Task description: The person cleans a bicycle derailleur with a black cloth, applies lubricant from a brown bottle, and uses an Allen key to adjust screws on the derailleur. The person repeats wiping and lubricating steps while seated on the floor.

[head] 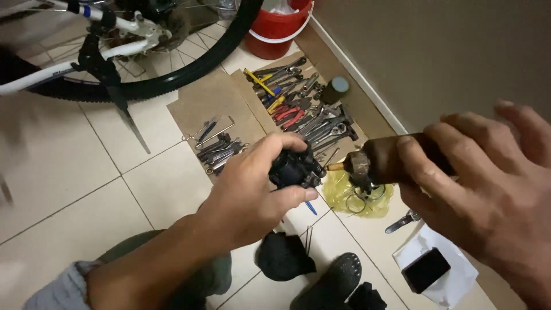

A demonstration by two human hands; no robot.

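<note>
My left hand (252,189) grips a small black bike part (295,168), thumb on top and fingers beneath it. My right hand (488,189) holds a dark brown bottle (390,158) tipped on its side, its grimy cap and thin nozzle (340,166) pointing left at the black part, almost touching it. Both hands hover above the tiled floor, over a yellow plastic bag (356,198) with wire rings on it.
Several wrenches, pliers and screwdrivers lie on cardboard sheets (212,97) beyond the hands. A bicycle wheel (172,74) and white frame (51,72) fill the top left; a red bucket (275,31) stands behind. A black sandal (333,281), black cloth (281,255) and a phone on white paper (427,268) lie near.
</note>
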